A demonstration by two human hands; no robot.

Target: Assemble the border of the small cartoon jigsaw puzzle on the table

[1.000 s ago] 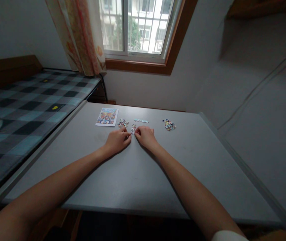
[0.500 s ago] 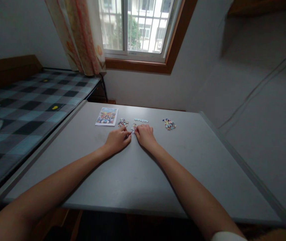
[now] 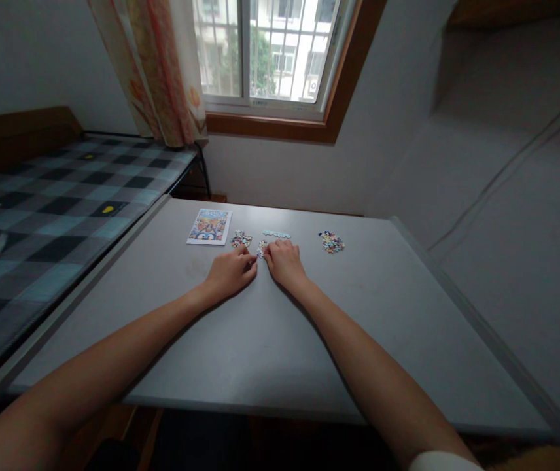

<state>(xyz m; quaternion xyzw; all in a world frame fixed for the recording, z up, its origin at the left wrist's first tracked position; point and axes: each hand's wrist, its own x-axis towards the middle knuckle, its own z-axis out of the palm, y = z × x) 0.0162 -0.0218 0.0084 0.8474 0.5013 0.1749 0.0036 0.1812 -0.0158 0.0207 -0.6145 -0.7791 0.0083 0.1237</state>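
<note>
Head view. The left hand point(image 3: 231, 271) and the right hand point(image 3: 284, 261) rest on the grey table point(image 3: 270, 340), knuckles up and fingers curled shut. Their fingertips meet at a small cluster of joined puzzle pieces point(image 3: 261, 248), which lies flat between them, towards the far side of the table. Whether either hand pinches a single loose piece cannot be told at this size.

Risks, as judged from this layout:
- Uneven pressure from the two hands may buckle the cluster and pop its joints apart.
- A sideways slide of the left hand may scatter the loose pile point(image 3: 241, 239) just beside it or push it onto the picture card point(image 3: 209, 227).
- A reach by the right hand may brush the short strip of pieces point(image 3: 276, 234) just behind it. The second pile point(image 3: 332, 243) lies farther right and is less exposed.
- Pieces are small, so any flicked off the table would be hard to find.

Markings: the picture card carries a title band along its top edge, but the lettering is too small to read. No brand or label is legible elsewhere.
</note>
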